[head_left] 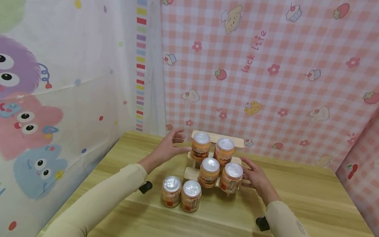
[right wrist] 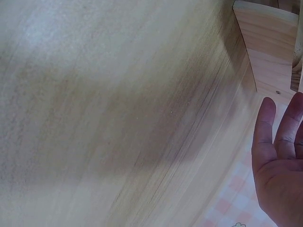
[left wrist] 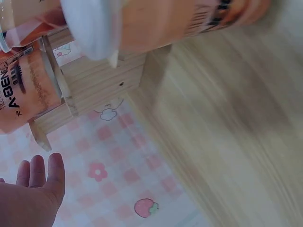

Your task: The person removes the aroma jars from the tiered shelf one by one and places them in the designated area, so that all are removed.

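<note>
A small tiered wooden rack (head_left: 190, 173) holds orange cans with silver lids: two on the middle tier, such as the upper left can (head_left: 200, 147), and two on the lowest tier, such as the lower right can (head_left: 231, 178). My left hand (head_left: 168, 149) is beside the rack's left side, fingers spread, fingertips near the upper left can; in the left wrist view the hand (left wrist: 35, 194) holds nothing. At the rack's right side is my right hand (head_left: 257, 177), its fingers loosely bent near the lower right can. The right wrist view shows that hand (right wrist: 281, 161) by the rack's wooden side (right wrist: 270, 47); contact is unclear.
Two more orange cans, a left one (head_left: 171, 192) and a right one (head_left: 191, 196), stand side by side on the wooden table (head_left: 155, 226) in front of the rack's left part. A pink checked cloth (head_left: 277, 88) hangs behind, and a white patterned cloth (head_left: 90, 71) hangs at the left.
</note>
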`<state>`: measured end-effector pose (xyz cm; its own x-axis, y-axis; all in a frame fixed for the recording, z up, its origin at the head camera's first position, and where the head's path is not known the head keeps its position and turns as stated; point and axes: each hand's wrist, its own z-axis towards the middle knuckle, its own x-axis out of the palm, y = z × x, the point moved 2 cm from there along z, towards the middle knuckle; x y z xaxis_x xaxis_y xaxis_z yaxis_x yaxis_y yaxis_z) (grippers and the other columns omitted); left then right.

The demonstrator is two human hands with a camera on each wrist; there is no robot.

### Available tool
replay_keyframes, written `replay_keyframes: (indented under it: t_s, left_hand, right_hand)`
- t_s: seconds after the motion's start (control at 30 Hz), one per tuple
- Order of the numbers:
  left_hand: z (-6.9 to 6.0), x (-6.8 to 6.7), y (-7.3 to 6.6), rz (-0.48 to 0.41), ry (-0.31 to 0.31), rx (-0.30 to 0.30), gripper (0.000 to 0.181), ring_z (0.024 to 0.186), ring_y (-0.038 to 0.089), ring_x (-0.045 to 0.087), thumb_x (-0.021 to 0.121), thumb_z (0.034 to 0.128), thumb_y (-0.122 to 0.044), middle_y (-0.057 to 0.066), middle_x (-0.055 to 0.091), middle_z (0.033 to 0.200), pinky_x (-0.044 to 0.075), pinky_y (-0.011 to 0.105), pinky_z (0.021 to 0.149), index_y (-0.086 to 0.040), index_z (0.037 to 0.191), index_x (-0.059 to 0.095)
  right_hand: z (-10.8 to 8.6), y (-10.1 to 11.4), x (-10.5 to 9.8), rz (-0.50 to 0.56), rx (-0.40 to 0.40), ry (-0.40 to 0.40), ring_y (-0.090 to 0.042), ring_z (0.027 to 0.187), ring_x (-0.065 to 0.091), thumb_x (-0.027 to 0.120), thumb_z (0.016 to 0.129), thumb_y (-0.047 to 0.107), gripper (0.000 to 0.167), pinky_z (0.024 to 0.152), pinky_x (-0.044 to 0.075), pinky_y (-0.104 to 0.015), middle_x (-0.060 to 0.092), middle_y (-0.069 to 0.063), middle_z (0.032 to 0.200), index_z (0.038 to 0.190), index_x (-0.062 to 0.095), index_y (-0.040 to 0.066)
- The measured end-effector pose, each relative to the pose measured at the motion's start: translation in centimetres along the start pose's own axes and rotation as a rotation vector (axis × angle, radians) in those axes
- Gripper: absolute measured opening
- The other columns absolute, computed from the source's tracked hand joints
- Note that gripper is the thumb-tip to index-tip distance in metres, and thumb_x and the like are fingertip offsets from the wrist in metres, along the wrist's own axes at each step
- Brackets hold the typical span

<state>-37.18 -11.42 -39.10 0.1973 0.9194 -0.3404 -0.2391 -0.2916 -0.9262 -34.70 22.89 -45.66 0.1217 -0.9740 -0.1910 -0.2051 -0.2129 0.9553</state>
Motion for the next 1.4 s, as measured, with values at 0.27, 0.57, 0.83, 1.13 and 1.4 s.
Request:
replay_keyframes:
  t_s: [0.27, 0.57, 0.83, 1.13, 1.4]
  left_hand:
    - [1.7, 1.5, -0.6, 0.008, -0.014, 0.026, 0.087, 0.127, 0.027, 0.050, 0.085, 0.0806, -0.030, 0.013, 0.048, 0.140, 0.047, 0.043, 0.099, -0.017, 0.151, 0.036]
    - [2.5, 2.6, -0.9, 0.030, 0.015, 0.029, 0.087, 0.127, 0.031, 0.050, 0.085, 0.0804, -0.028, 0.014, 0.050, 0.139, 0.045, 0.047, 0.101, -0.012, 0.151, 0.037]
    - [2.7, 3.6, -0.7, 0.063, 0.044, 0.003, 0.083, 0.125, 0.029, 0.051, 0.085, 0.0801, -0.029, 0.012, 0.053, 0.137, 0.046, 0.046, 0.100, -0.013, 0.148, 0.041]
    - [2.4, 4.0, -0.2, 0.089, 0.052, -0.001, 0.081, 0.125, 0.030, 0.051, 0.086, 0.0801, -0.022, 0.012, 0.054, 0.136, 0.047, 0.047, 0.097, -0.015, 0.148, 0.041]
    - [3.0, 4.1, -0.7, 0.116, 0.013, 0.029, 0.075, 0.120, 0.030, 0.053, 0.085, 0.0801, -0.020, 0.011, 0.056, 0.132, 0.048, 0.045, 0.096, -0.015, 0.144, 0.046]
  right_hand:
    - [-0.1, -0.1, -0.1, 0.003, -0.009, 0.008, -0.015, 0.091, 0.065, 0.054, 0.103, 0.033, 0.062, 0.083, 0.055, -0.044, 0.050, -0.028, 0.139, 0.157, 0.029, 0.014]
    - [0.1, 0.0, 0.2, 0.005, 0.004, -0.008, -0.015, 0.091, 0.066, 0.052, 0.105, 0.028, 0.058, 0.085, 0.054, -0.048, 0.051, -0.026, 0.140, 0.157, 0.030, 0.016]
    - [0.1, -0.2, 0.1, 0.013, 0.001, -0.011, -0.016, 0.090, 0.065, 0.051, 0.105, 0.028, 0.058, 0.088, 0.053, -0.050, 0.051, -0.026, 0.140, 0.157, 0.029, 0.015]
    - [-0.2, -0.8, 0.6, 0.024, 0.006, -0.004, -0.017, 0.092, 0.065, 0.050, 0.105, 0.027, 0.057, 0.088, 0.053, -0.050, 0.048, -0.028, 0.141, 0.156, 0.029, 0.014]
    - [0.3, -0.4, 0.1, 0.012, -0.009, -0.029, -0.015, 0.092, 0.066, 0.051, 0.105, 0.028, 0.056, 0.087, 0.054, -0.050, 0.048, -0.029, 0.143, 0.155, 0.032, 0.015]
